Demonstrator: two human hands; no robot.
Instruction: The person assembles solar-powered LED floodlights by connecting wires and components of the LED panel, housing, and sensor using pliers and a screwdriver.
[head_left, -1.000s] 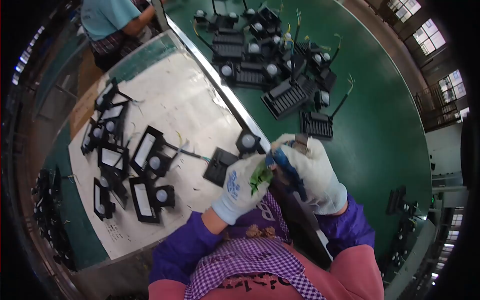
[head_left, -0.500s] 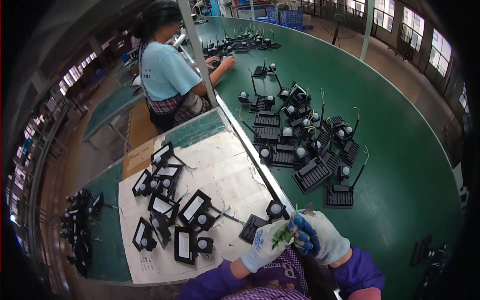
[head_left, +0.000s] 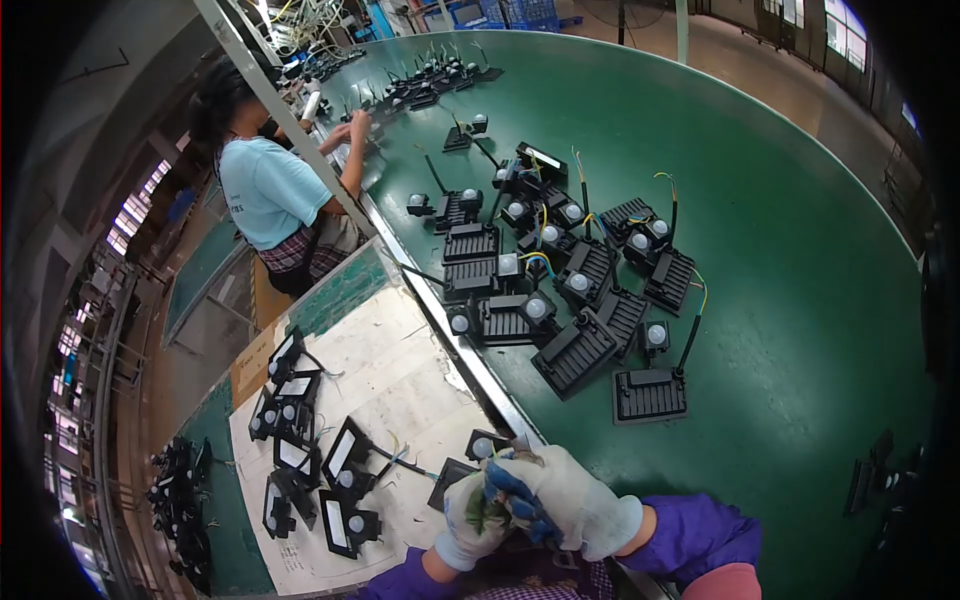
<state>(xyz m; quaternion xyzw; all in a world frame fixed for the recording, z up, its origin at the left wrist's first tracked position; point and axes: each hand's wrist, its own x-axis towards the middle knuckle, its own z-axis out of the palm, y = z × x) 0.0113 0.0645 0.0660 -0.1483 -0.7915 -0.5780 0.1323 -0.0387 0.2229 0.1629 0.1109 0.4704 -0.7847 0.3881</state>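
Note:
My left hand (head_left: 468,520), in a white glove with a green patch, is closed against my right one at the bottom centre. My right hand (head_left: 575,500), gloved in white with blue on the fingers, has its fingers curled in over the left. What they hold between them is hidden, and I cannot tell what it is. Right by the left glove lies a black floodlight with a white-domed sensor (head_left: 452,477). More such floodlights (head_left: 345,520) lie face up on the white board (head_left: 385,345) to the left.
A cluster of black floodlights (head_left: 575,355) with wire leads lies on the green table (head_left: 780,330). A metal edge strip (head_left: 470,365) separates table and board. A co-worker (head_left: 265,190) in light blue handles parts beside a post (head_left: 290,120). More floodlights (head_left: 180,510) sit far left.
The view has shifted, so table and board appear further left. My hands stay together, with the right glove now covering more of the left. The co-worker's hands are raised higher.

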